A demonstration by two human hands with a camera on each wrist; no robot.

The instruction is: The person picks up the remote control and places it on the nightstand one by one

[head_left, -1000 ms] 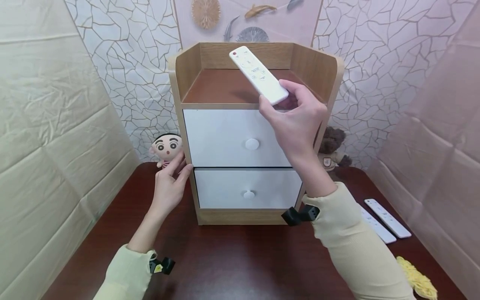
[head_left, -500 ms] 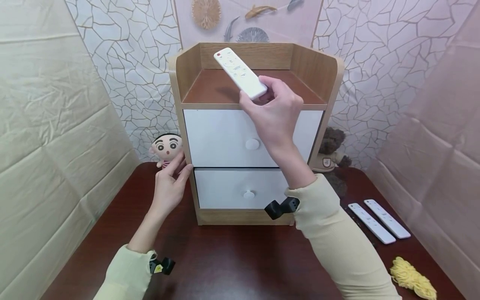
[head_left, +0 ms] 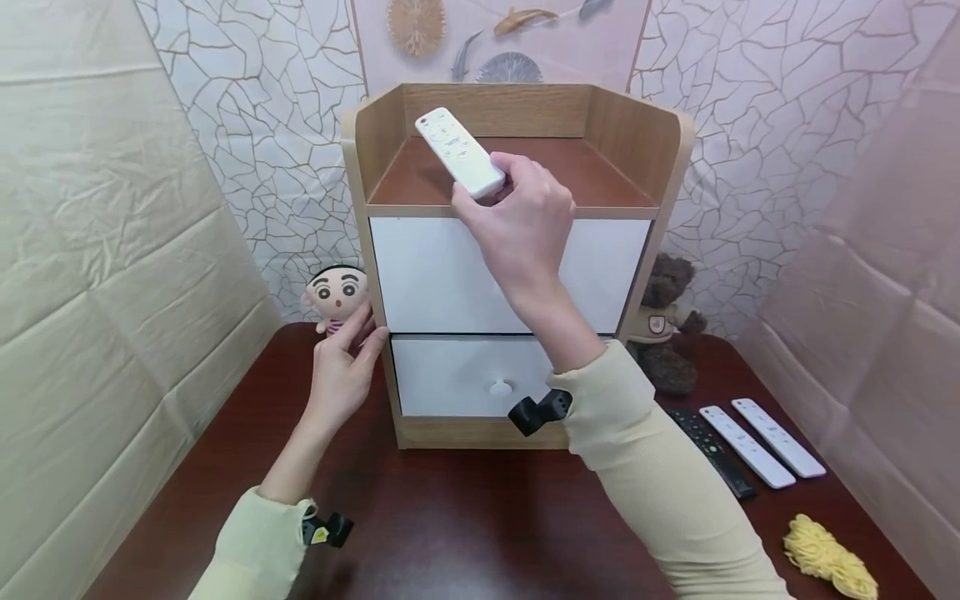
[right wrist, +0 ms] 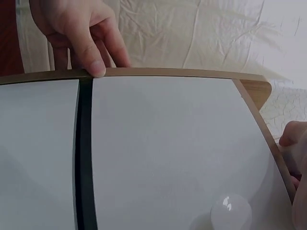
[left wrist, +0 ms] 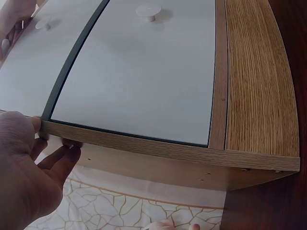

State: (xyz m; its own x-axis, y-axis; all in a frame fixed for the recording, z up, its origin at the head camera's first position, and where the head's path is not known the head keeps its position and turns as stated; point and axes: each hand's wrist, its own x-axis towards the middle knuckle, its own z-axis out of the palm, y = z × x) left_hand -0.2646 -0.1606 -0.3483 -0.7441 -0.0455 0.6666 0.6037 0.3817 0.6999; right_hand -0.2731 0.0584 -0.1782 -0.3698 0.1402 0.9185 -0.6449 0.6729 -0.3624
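Observation:
A small wooden cabinet (head_left: 480, 433) with two white drawers stands on the dark table, both drawers closed. Over its open top shelf (head_left: 558, 171), my right hand (head_left: 521, 225) pinches a white remote control (head_left: 457, 150) by its near end, thumb on one side and fingers on the other. The remote is tilted, its far end towards the upper left and its buttons facing up. My left hand (head_left: 341, 371) touches the cabinet's left side between the drawers; in the left wrist view its thumb lies at the front edge and its fingertips (left wrist: 72, 148) against the side panel.
At the right lie two white remotes (head_left: 780, 437) and a black remote (head_left: 708, 450), with a bundle of yellow yarn (head_left: 828, 557) nearer me. A plush doll (head_left: 337, 293) sits behind the cabinet's left side, a brown teddy bear (head_left: 663, 367) behind its right.
My right hand has carried the white remote leftwards and slightly lower over the top shelf. The black remote on the table has come into view from behind my sleeve. My left hand stays put.

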